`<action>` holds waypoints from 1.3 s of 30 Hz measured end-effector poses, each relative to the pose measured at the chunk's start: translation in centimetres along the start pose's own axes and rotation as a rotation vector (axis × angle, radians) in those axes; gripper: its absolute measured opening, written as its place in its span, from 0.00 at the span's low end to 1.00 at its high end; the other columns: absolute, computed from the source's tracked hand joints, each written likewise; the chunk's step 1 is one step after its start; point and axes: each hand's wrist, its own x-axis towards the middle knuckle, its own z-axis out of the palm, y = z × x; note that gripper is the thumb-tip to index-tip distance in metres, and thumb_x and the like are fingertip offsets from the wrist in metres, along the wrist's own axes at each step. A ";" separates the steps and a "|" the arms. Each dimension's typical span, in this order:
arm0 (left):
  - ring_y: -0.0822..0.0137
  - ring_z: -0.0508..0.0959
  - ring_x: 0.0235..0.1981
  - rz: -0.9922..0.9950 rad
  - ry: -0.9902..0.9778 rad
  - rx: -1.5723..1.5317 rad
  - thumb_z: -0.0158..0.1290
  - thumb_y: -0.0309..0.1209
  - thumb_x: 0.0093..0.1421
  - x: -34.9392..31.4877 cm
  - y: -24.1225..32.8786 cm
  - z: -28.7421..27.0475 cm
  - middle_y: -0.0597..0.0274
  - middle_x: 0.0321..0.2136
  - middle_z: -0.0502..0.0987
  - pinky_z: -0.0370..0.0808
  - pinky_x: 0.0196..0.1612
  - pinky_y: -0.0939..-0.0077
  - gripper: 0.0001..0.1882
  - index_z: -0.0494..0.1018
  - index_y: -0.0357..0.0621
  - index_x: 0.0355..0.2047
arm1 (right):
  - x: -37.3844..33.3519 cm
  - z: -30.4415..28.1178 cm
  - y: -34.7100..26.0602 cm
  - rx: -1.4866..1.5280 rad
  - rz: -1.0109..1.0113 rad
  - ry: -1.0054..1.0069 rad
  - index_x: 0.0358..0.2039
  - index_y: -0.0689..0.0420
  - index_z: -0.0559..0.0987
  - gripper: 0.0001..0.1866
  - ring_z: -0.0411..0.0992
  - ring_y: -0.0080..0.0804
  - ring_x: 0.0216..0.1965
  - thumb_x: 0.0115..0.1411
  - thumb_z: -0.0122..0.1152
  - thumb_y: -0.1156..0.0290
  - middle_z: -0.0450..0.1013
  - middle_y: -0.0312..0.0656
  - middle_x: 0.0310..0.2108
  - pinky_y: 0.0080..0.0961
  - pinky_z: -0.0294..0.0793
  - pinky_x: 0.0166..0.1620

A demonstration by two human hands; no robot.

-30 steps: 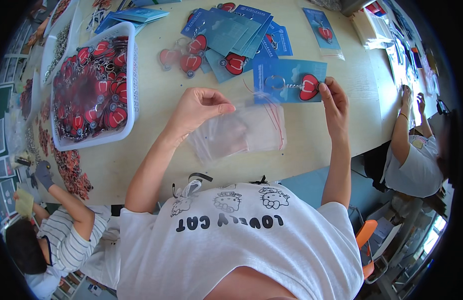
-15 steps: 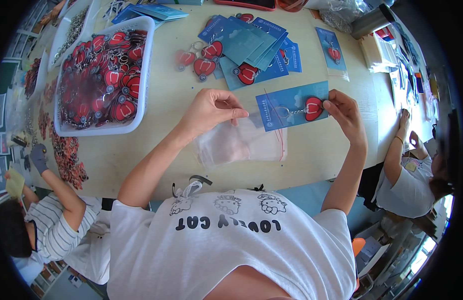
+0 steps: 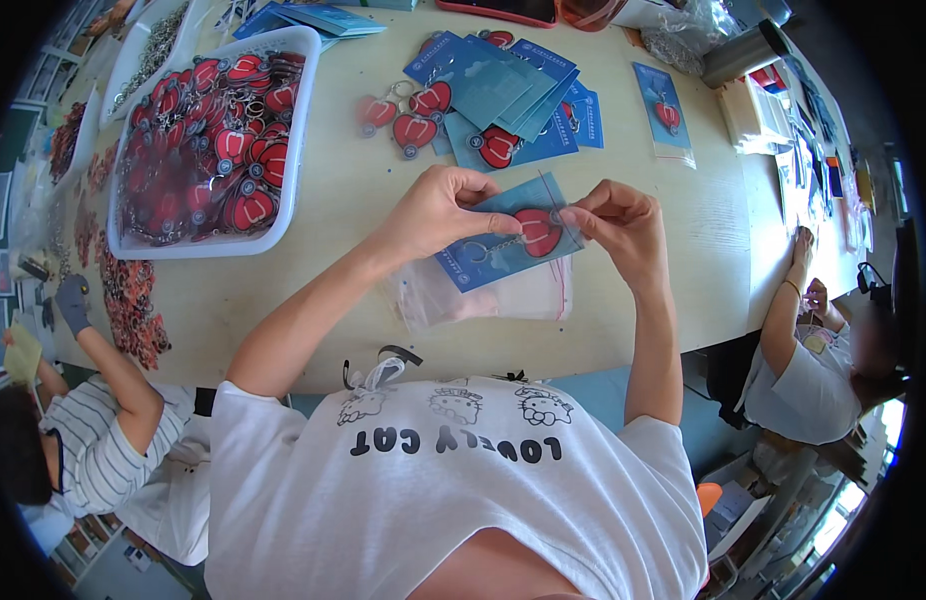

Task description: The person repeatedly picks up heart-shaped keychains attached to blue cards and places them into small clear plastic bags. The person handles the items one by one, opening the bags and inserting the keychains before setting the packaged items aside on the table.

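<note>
Between my hands is a blue card (image 3: 503, 257) in a clear plastic bag, with a red keychain (image 3: 539, 232) lying over it and its ring toward the left. My left hand (image 3: 445, 212) pinches the card's upper left part, its thumb lying across the front by the red charm. At the right end, my right hand (image 3: 619, 222) grips the bag's edge between thumb and fingers. Under the card, a stack of clear plastic bags (image 3: 453, 300) with a red line lies on the table. Beyond my hands are loose blue cards (image 3: 493, 85) and several red keychains (image 3: 416, 131).
At left stands a white bin (image 3: 295, 150) full of red keychains. One bagged card (image 3: 663, 110) lies at the back right, near a metal tumbler (image 3: 743, 55). Orange-red pieces (image 3: 133, 310) cover the table's left edge. Co-workers sit at left (image 3: 113, 430) and right (image 3: 798, 385).
The card with the keychain has moved left and tilted, and is inside a clear bag. My left hand has come onto it; my right hand has moved left along with it.
</note>
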 end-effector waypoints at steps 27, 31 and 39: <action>0.56 0.76 0.28 0.198 0.703 0.967 0.61 0.54 0.46 13.2 -2.8 -13.4 0.59 0.23 0.77 0.71 0.33 0.61 0.24 0.75 0.44 0.26 | 0.0 -6.8 1.6 -0.968 0.046 0.698 0.25 0.61 0.76 0.17 0.73 0.39 0.23 0.59 0.58 0.59 0.74 0.43 0.20 0.30 0.69 0.28; 0.61 0.77 0.25 0.346 0.603 0.610 0.60 0.45 0.53 12.9 -1.0 -13.3 0.57 0.22 0.77 0.70 0.29 0.69 0.21 0.71 0.38 0.28 | 1.2 -1.9 -0.3 -0.784 -0.249 0.607 0.27 0.62 0.76 0.10 0.73 0.37 0.24 0.57 0.61 0.67 0.74 0.45 0.22 0.27 0.68 0.28; 0.79 0.64 0.21 0.826 0.565 0.820 0.56 0.28 0.59 7.9 11.4 -3.1 0.64 0.18 0.67 0.64 0.24 0.83 0.12 0.63 0.37 0.30 | 3.2 4.1 0.1 0.161 -0.151 0.093 0.50 0.62 0.70 0.23 0.73 0.28 0.42 0.57 0.63 0.65 0.70 0.45 0.48 0.24 0.72 0.41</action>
